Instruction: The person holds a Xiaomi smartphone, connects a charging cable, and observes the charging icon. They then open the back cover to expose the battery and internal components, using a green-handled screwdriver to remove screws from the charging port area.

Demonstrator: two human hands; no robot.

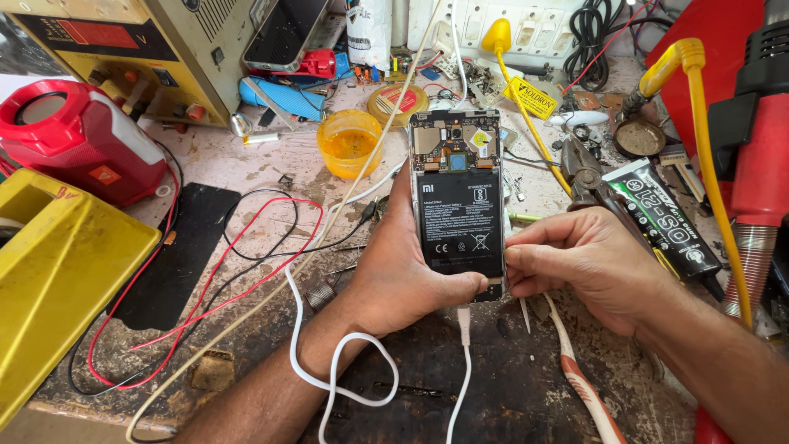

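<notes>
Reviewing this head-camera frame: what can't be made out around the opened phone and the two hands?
- Opened phone: its lower edge and charging port are covered by the left hand thumb and the right hand fingertips.
- Whether the right hand pinches a small part or tool: too small, hidden by its own fingers.
- White cable: its plug end is masked by the left thumb.
- Yellow case: cut off by the left edge.

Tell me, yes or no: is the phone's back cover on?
No: the phone in the left hand shows its bare black battery and circuit board.
</notes>
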